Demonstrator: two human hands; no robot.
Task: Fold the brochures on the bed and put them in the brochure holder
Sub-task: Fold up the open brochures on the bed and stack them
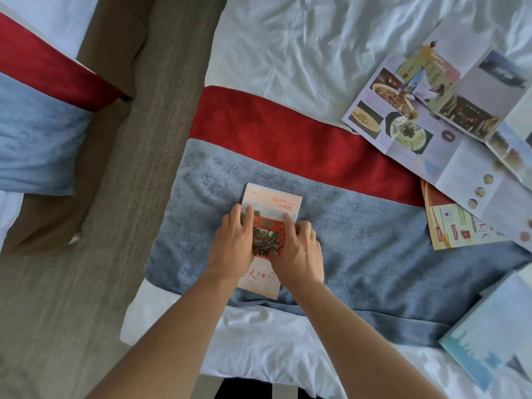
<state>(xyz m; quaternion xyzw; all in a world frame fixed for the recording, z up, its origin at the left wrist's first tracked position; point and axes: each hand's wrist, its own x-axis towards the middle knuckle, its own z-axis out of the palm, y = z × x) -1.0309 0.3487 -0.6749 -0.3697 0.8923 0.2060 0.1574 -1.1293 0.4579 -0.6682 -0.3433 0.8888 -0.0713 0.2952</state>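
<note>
Two hands press one folded brochure (270, 226) flat onto the grey-blue band of the bed runner (359, 240), near the foot of the bed (288, 53). Its long axis runs twelve to six, tipped slightly toward one. The left hand (233, 240) lies spread on the nine o'clock edge, the right hand (298, 249) lies palm down on the three o'clock edge, index finger extended, other fingers curled. Neither pinches it. Both sit equally near, so either could lift it by a long edge. Unfolded brochures (431, 116) wait out at two o'clock, well apart. No brochure holder is in sight.
</note>
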